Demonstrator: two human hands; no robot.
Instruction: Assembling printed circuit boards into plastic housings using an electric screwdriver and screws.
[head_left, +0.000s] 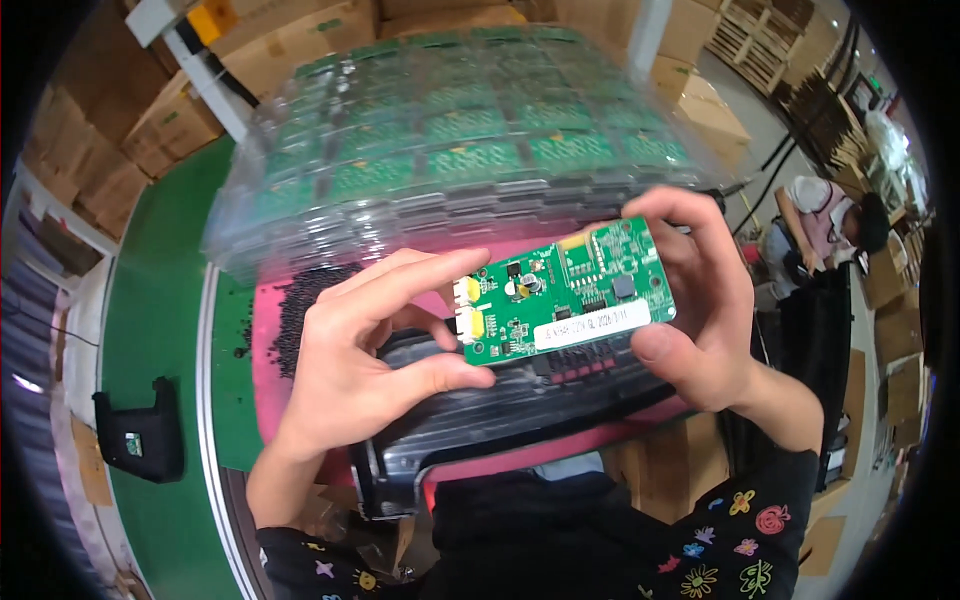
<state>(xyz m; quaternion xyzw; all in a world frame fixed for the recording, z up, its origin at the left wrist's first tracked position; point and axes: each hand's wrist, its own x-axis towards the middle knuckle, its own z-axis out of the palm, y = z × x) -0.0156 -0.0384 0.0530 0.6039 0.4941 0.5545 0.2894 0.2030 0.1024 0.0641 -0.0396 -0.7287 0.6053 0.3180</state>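
A green circuit board [550,300] is held up between my two hands, tilted slightly, its component side showing. It carries white and yellow connectors at its left end and a white label strip along its lower edge. My left hand [375,340] pinches the left end between thumb and fingers. My right hand [705,300] grips the right end, the thumb at the lower corner and the fingers at the upper edge. Below the board lies a long, glossy black plastic housing [480,415] on a pink mat [268,345]; the board and my hands hide part of it.
Stacked clear plastic trays [450,195] of green boards stand just beyond my hands. Many small black parts [300,310] lie on the left of the mat. A black case piece [140,440] rests on the green surface [165,270]. Another person [820,225] sits far right, near cardboard boxes [715,115].
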